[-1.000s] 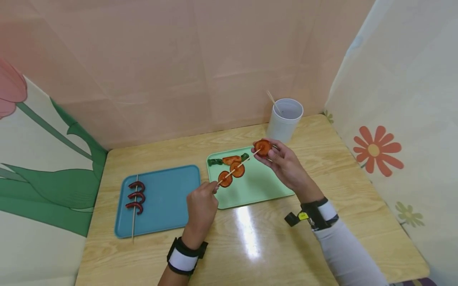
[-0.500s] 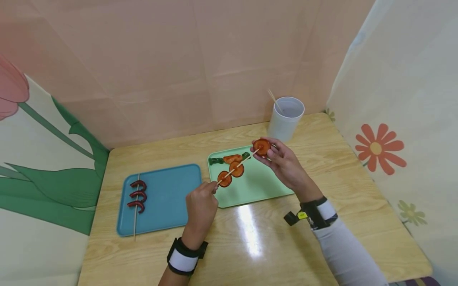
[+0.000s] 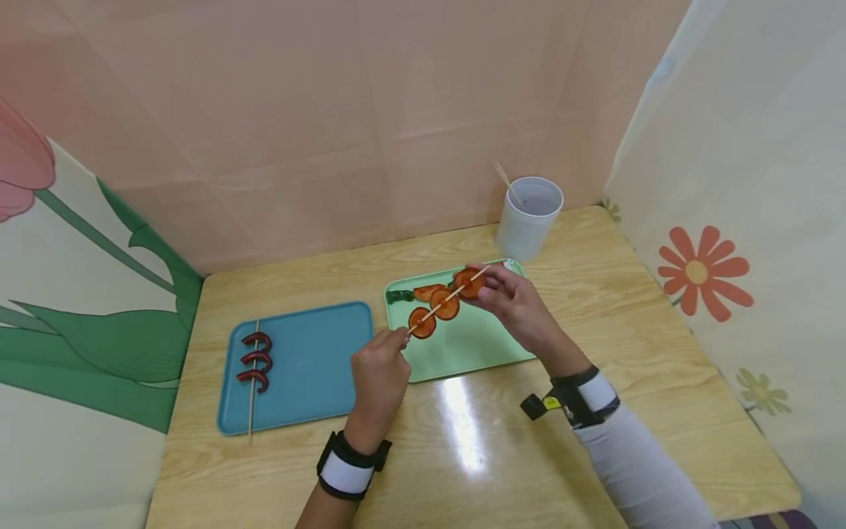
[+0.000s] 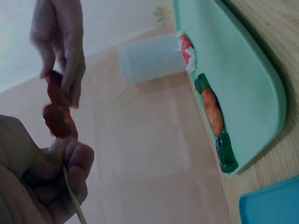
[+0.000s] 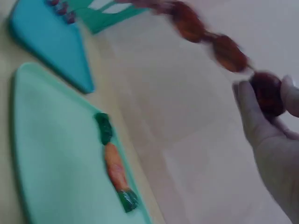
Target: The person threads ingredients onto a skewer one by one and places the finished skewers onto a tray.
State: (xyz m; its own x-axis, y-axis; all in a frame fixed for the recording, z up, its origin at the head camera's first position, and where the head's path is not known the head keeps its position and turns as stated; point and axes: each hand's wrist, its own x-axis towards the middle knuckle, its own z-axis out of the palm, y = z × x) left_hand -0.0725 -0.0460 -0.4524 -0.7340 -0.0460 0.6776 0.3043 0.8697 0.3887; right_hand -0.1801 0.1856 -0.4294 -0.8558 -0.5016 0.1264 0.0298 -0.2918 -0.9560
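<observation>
My left hand (image 3: 382,371) grips the lower end of a bamboo skewer (image 4: 74,200) held up over the green tray (image 3: 456,354). Two round orange-brown slices (image 3: 449,311) sit threaded along it. Toward the far end my right hand (image 3: 522,312) pinches a third round slice (image 5: 267,93) between thumb and fingers, and in the head view the skewer's tip sticks out past it. On the tray's back edge lie an orange piece (image 4: 214,116) with green pieces (image 4: 226,151) at its ends, and a red-and-white piece (image 4: 188,51).
At left, a blue tray (image 3: 317,367) carries a second skewer (image 3: 251,411) with three curled dark-red sausage pieces (image 3: 259,360); its lower end overhangs the tray. A white cup (image 3: 529,228) with thin sticks (image 3: 504,176) stands at the back right, near the wall.
The right hand has moved left and slightly down with the third slice, sliding it along the skewer closer to the other two. The skewer's tip now shows beyond it. The left hand shifted slightly right.
</observation>
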